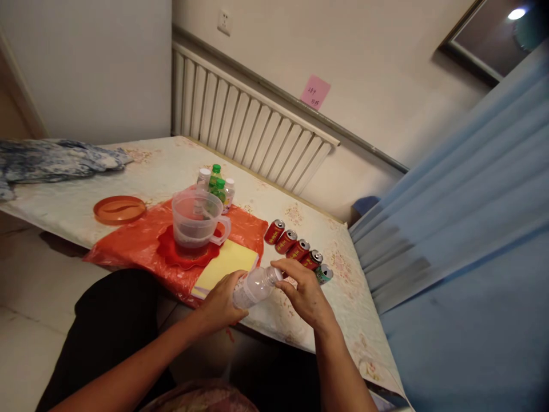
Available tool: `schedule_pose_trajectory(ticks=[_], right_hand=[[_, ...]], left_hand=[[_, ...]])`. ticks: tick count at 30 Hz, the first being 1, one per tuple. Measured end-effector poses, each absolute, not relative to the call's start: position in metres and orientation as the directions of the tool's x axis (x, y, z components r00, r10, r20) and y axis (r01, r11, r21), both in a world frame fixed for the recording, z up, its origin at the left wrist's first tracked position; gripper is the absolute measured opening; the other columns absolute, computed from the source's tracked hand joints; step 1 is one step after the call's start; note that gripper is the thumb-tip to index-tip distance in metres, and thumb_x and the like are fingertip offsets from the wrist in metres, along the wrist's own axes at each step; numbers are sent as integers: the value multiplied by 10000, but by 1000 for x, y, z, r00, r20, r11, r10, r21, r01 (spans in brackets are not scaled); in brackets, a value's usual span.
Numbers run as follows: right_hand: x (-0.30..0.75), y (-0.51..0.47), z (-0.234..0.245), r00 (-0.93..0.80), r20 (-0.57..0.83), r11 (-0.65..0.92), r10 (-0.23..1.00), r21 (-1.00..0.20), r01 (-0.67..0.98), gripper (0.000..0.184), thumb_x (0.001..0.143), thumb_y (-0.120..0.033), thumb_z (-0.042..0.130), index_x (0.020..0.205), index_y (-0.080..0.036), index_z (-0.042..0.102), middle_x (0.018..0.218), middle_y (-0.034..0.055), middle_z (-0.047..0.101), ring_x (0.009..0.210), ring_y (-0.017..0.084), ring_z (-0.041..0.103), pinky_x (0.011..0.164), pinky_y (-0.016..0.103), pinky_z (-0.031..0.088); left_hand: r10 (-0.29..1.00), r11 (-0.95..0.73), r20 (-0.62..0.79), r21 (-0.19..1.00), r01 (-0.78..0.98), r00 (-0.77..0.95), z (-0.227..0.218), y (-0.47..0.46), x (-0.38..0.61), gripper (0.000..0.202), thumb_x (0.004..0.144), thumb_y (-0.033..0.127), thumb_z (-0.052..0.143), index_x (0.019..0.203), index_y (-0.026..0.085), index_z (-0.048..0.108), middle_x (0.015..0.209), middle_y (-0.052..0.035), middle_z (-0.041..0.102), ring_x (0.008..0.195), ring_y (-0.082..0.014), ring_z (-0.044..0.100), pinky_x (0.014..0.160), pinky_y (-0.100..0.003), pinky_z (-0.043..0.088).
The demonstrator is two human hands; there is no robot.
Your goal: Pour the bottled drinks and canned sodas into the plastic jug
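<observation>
A clear plastic bottle (pixel 258 286) with a white cap (pixel 278 274) is held tilted above the table's near edge, its neck pointing right. My left hand (pixel 223 300) is wrapped round the lower part of the bottle. At the neck end, the thumb and fingers of my right hand (pixel 306 293) close on the cap. Under and behind the bottle lies a yellow sheet or pad of paper (pixel 229 260). Several drink cans, most of them red (pixel 274 232), form a slanting row just beyond my right hand.
A clear plastic measuring jug (pixel 195 209) stands on a red scalloped plate (pixel 165 250) over an orange-red plastic bag (pixel 124 246). Behind it are several bottles with green (pixel 217 168) or white caps. An orange round lid (pixel 119 210) lies left; a blue curtain (pixel 472 217) hangs right.
</observation>
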State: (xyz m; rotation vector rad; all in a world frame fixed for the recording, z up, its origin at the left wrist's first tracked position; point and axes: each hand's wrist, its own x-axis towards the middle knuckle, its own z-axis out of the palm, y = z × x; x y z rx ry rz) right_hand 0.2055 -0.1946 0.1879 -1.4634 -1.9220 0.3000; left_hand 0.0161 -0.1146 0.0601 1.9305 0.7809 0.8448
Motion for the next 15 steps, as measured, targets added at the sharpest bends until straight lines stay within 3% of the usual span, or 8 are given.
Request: schedule_pose_trajectory(ticks=[15], right_hand=[[201,-194,193,-165,371,354,914,-528,772,320,888,-166,624,1185,-274,672,1118,77,681,1054,223,601,952,405,476]], left_hand=[[765,-417,225,887,197,603,55,-113,18,708,584,142,719,1239,220,461,1226,-88,585,1154,-287,554,1015,-433,430]])
